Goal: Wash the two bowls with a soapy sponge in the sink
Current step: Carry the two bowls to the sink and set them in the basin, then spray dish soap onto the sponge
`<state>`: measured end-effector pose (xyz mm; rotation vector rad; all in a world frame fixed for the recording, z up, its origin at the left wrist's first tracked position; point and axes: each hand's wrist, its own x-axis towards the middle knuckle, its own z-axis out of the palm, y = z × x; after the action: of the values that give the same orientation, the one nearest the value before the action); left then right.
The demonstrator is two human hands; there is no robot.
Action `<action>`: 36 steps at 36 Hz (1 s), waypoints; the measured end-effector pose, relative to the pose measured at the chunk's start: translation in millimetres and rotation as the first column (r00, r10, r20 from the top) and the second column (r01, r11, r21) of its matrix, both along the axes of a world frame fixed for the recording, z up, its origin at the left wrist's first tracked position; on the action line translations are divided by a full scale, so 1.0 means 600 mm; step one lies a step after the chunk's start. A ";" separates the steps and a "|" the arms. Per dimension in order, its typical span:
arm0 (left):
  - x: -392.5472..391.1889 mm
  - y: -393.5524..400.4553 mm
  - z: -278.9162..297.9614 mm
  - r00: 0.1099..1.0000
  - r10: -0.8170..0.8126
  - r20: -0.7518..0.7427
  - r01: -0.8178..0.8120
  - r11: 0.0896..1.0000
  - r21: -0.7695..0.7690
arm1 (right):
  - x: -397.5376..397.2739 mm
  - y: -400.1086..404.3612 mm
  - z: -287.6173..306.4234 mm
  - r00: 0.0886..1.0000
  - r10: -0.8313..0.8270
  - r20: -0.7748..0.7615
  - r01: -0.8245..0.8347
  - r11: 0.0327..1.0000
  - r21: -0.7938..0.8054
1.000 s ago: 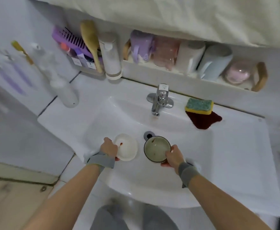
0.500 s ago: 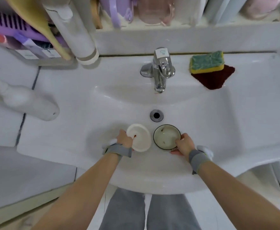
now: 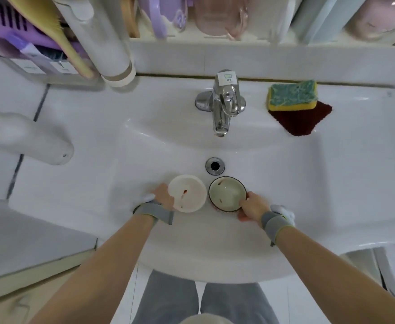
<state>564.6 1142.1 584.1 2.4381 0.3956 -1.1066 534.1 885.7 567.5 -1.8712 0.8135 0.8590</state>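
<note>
Honestly, the main risk I see is the two bowls knocking together. My left hand (image 3: 165, 195) grips the near-left rim of the white bowl (image 3: 187, 193), and my right hand (image 3: 250, 206) grips the near-right rim of the dark-rimmed bowl (image 3: 227, 194). They sit side by side on the floor of the sink (image 3: 285, 183), just this side of the drain (image 3: 214, 165), with barely a gap between their rims. If I tilt or slide either one carelessly on that smooth white basin, the rims could clack and chip, or one could skid out of my fingers.

Another worry is that both hands are occupied while the sponge (image 3: 292, 95) lies well apart from them, up on the right ledge behind the basin, resting on a dark red cloth (image 3: 301, 121) beside the tap (image 3: 224, 101). I judge I must let go of one bowl to fetch it. A loose bowl may rock on the curved basin.

Both bowls show reddish smears inside, so nothing is washed yet. No water runs from the tap, and the sponge looks dry, though I can't tell for certain. Scrubbing without soap would only spread the residue. The pump bottle (image 3: 103, 38) stands at the back left, far from either hand.
</note>
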 end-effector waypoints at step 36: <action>0.067 -0.088 0.170 0.960 -0.117 0.253 0.081 0.986 0.147 | 0.318 -0.155 0.195 0.455 0.890 -0.026 -0.353 0.153 -0.923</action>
<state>604.6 1089.3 686.3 2.7061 0.2746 -0.8024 724.7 792.9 684.8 -3.3407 -0.2031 0.2455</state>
